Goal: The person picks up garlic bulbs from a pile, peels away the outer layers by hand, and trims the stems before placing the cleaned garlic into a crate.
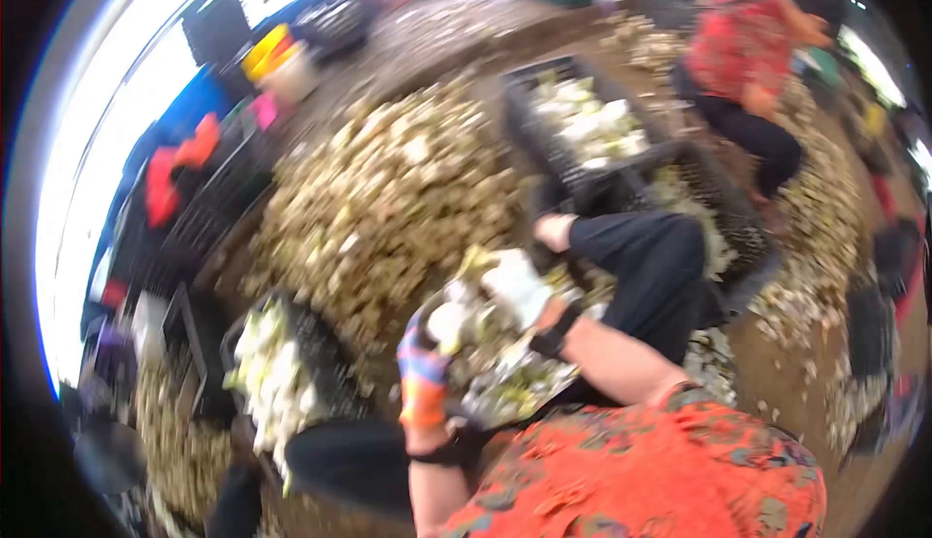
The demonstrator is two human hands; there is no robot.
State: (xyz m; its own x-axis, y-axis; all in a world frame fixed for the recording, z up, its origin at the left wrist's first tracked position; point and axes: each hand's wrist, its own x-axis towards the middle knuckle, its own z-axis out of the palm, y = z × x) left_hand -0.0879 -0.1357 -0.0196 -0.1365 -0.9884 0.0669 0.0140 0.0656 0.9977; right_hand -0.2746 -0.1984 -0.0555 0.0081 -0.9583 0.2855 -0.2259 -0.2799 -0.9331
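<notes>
My left hand (422,368), in a striped orange, blue and purple glove, is curled round a pale, rounded vegetable (447,327) in front of my lap. Close to it on the right is my right hand (517,288), in a white glove with a dark band at the wrist. A yellow-green leafy piece (476,262) shows at its fingertips. The right fingers are smeared by motion, so I cannot tell what they hold. Under both hands lie loose trimmings with white and green bits (519,387), between my dark-trousered legs.
Ahead rises a big heap of pale vegetables (388,188). Black crates with white trimmed vegetables stand on the left (330,363) and at the upper right (519,116). Another person (743,52) in red bends beyond the right crates. A yellow bucket (267,52) stands at the back left.
</notes>
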